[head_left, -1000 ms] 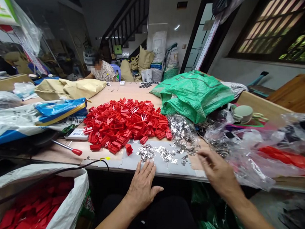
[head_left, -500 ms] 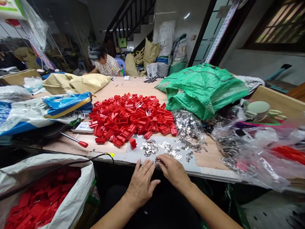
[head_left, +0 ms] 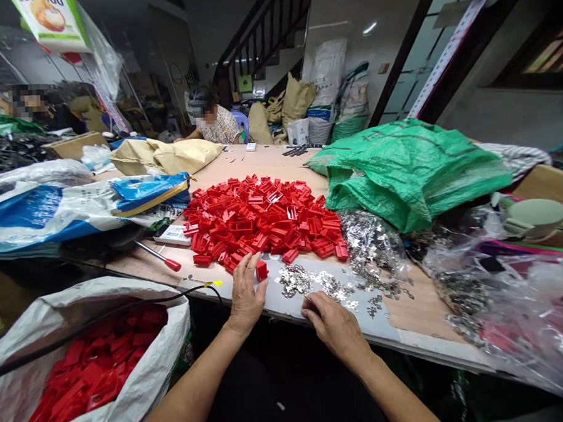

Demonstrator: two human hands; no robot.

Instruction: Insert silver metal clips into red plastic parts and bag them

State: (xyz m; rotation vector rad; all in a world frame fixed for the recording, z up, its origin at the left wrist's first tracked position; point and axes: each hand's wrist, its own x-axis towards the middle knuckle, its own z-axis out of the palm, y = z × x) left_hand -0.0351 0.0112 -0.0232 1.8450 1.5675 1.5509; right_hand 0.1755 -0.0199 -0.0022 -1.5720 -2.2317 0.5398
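Observation:
At the front of the red pile, my left hand [head_left: 247, 293] has its fingers stretched out and the thumb apart. A single red plastic piece [head_left: 261, 271] stands right beside its fingers; I cannot tell whether they touch. Beyond it lies a heap of red plastic pieces [head_left: 263, 221]. My right hand [head_left: 334, 323] is at the table's front edge with fingers curled and pinched together; what they hold, if anything, is too small to make out. Small flat metal pieces [head_left: 295, 279] lie scattered on a grey sheet [head_left: 278, 302] just past my right hand.
A white sack [head_left: 174, 319] of red pieces stands at lower left. A red-tipped lever [head_left: 171, 264] and black cable [head_left: 192, 290] are nearby. Right are a green sack [head_left: 400, 170], a clear bag of metal pieces [head_left: 372, 238] and a cup [head_left: 535, 217]. A person [head_left: 218, 124] sits across the table.
My left hand has moved away from my right hand, forward and left to the lone red piece. My right hand stays pinched near the edge. The view has turned left.

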